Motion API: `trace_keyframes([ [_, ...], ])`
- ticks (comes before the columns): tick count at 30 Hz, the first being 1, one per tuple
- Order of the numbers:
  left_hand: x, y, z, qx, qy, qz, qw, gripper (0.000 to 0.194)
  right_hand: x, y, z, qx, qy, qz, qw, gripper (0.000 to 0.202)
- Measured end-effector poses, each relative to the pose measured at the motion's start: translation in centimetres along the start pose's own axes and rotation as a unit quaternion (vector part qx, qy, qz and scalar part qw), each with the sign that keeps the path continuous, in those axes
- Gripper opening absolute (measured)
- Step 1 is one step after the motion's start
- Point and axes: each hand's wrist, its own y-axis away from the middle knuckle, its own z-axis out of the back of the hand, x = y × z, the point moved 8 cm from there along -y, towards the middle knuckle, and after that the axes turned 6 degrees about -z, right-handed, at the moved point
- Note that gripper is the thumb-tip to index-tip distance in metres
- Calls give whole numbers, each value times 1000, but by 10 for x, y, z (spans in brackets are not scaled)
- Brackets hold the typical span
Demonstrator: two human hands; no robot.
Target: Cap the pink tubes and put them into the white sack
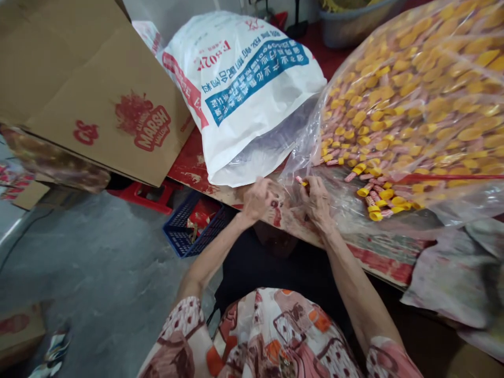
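Note:
At the worn table edge, my right hand (317, 198) is closed on a small pink-and-yellow piece (301, 181), which sticks out past the fingertips. My left hand (258, 199) is beside it, near the mouth of a white woven sack (255, 118); its fingers are curled, and what they hold, if anything, I cannot make out. On the right lies a large clear plastic bag (425, 105) full of pink sticks with yellow ring-shaped ends. Several of these pieces (381, 197) lie in a loose heap at its open mouth, right of my right hand.
A cardboard box (90, 89) with red print stands at left. Below the table are a blue plastic basket (183, 231) with red packets and a red stool (145, 197). A grey tub (354, 26) sits at the back, and a stained cloth (452, 273) hangs at right.

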Motion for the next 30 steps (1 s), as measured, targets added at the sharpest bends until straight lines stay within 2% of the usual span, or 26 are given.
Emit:
trace_keyframes([
  [2,37,-30,22,-11,-57,77,995,36,-2,-1,2,-1,-7,0,1000,20],
  [4,66,-58,38,-4,-89,111,990,40,-2,-3,3,0,-7,2,1000,20],
  [6,88,-78,43,32,-113,121,986,43,1,-4,4,1,-13,5,1000,22],
  [9,105,-88,39,85,-138,109,981,40,4,-2,13,-28,-38,5,999,23],
  [12,110,-85,41,50,-102,93,989,29,2,3,26,-69,-44,4,997,24],
  [14,111,-81,44,19,-50,96,994,22,1,6,27,-51,-29,12,998,25],
  [16,109,-79,42,14,10,100,995,16,0,8,24,-18,-20,20,999,27],
  [18,103,-80,37,25,71,97,992,22,-1,8,26,-24,-30,21,999,28],
  [21,91,-83,30,33,144,89,985,36,-1,9,34,-76,-54,17,995,27],
  [23,87,-84,24,44,165,104,980,39,2,9,31,-64,-42,20,997,28],
  [26,91,-81,16,60,192,171,964,36,2,8,23,-20,-8,20,1000,33],
  [28,94,-79,14,53,251,215,942,36,-1,7,27,-35,-3,13,999,36],
  [30,91,-76,16,55,320,233,917,38,-2,7,37,-54,-6,8,998,40],
])
